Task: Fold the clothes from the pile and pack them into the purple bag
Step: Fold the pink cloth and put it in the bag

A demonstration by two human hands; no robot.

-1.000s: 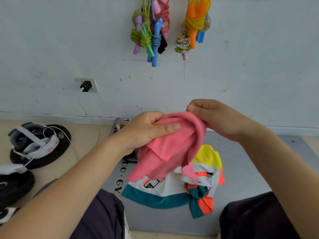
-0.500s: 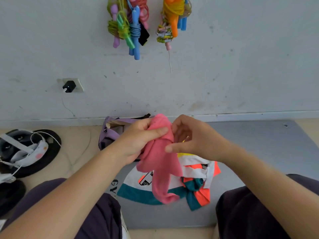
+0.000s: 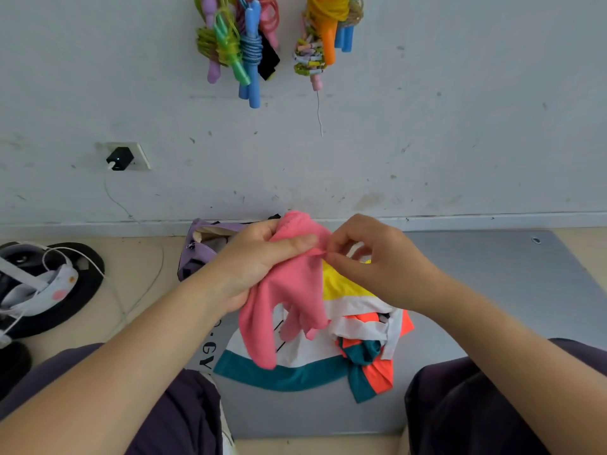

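A pink garment (image 3: 289,290) hangs bunched in the air above the mat. My left hand (image 3: 259,261) grips its upper part, thumb across the cloth. My right hand (image 3: 371,261) pinches an edge of the same garment between thumb and forefinger, just right of my left thumb. Under it on the grey mat (image 3: 492,290) lies a pile of clothes (image 3: 354,326) in white, yellow, orange and teal. The purple bag (image 3: 197,244) stands open by the wall, behind my left hand and partly hidden by it.
Skipping ropes (image 3: 249,44) hang on the white wall. A charger sits in a socket (image 3: 123,157) with a cable running down. Black round objects with a white headset (image 3: 42,284) lie on the floor at left. My knees frame the mat's near edge.
The pink garment was gathered from a wider spread into a narrow hanging bunch. My right hand moved in close to the left and now pinches an edge. The view dropped to show the bag.
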